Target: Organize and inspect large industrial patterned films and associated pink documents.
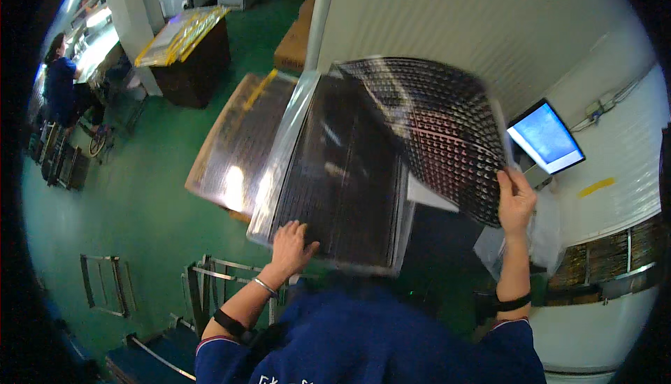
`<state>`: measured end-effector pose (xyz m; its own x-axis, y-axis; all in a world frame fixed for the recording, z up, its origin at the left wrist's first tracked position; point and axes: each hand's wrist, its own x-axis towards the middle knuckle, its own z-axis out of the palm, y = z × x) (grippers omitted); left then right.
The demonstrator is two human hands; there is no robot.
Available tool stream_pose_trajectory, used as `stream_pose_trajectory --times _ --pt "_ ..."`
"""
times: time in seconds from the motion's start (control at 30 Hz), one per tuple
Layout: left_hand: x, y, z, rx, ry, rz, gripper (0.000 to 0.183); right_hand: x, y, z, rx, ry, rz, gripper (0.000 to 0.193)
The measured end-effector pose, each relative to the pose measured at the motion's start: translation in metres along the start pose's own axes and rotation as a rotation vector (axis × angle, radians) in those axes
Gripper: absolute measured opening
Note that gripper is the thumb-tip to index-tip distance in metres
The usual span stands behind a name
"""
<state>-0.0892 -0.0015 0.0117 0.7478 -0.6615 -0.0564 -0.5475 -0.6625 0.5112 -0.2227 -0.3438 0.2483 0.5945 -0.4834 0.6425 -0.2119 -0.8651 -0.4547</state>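
Stretching away leftward from the right fingers, a curved black sheet is blurring and hiding part of the dark stack beyond the left fingers. The right ones are pinching the sheet's edge; the left, slightly spread, are lying over the stack, contact unclear.

Black dimpled sheet, raised, bowed, partly over dark ribbed stack

Looking down from the wearer's head — left lens of a fisheye pair — upright and unmirrored, close above the navy shirt, facing forward over left hand and right hand, wide enough for green floor and monitor, darkening toward the rim.
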Motion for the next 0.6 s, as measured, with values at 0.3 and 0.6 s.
stream_pose_trajectory --times 0.3,0.6 --pt "0.094 0.111 -0.046 -1.990 -0.627 -0.151 0.050 0.047 -0.049 -0.130 0.455 0.124 0.105 0.017" --pt "0.085 0.071 -0.147 -2.120 0.248 -0.087 0.017 0.066 -0.060 -0.154 0.576 0.030 0.267 0.023"
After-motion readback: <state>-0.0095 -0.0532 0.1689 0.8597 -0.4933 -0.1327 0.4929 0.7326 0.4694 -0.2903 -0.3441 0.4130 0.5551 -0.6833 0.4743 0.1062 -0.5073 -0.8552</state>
